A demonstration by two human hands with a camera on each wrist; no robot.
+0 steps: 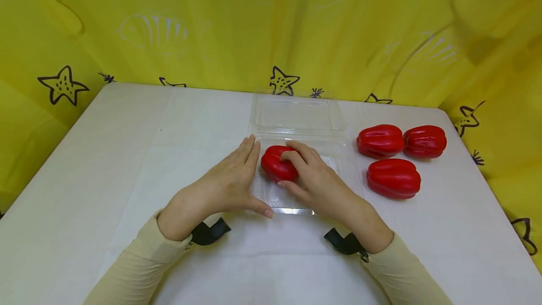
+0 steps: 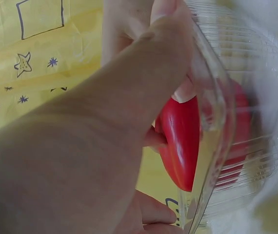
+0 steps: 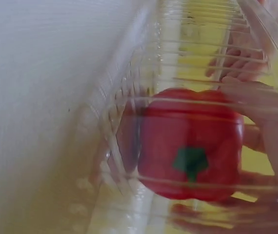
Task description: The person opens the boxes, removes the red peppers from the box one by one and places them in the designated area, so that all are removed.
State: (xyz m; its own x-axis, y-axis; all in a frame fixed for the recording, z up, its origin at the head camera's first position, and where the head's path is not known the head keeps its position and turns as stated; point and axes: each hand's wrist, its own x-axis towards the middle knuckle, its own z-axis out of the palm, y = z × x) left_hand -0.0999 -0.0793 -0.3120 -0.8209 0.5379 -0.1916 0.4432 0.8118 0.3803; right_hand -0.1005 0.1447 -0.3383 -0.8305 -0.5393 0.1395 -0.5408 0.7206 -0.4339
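A red bell pepper (image 1: 277, 164) lies on its side within the base of a clear plastic clamshell container (image 1: 288, 199). My right hand (image 1: 319, 180) grips it from the right, thumb at the near side and fingers curled over the top. Through the container's clear wall, the right wrist view shows the pepper's green stem (image 3: 191, 161). My left hand (image 1: 228, 180) stays at the container's left edge with straight fingers and the thumb spread along the near side. In the left wrist view, my left forearm and hand cover part of the pepper (image 2: 180, 141).
The container's lid (image 1: 296, 114) lies folded back at the far side. To the right on the white table (image 1: 106, 178) lie three more red bell peppers: one far left (image 1: 380, 140), one far right (image 1: 425, 141), one nearer (image 1: 394, 178). A yellow patterned cloth (image 1: 237, 27) surrounds the table.
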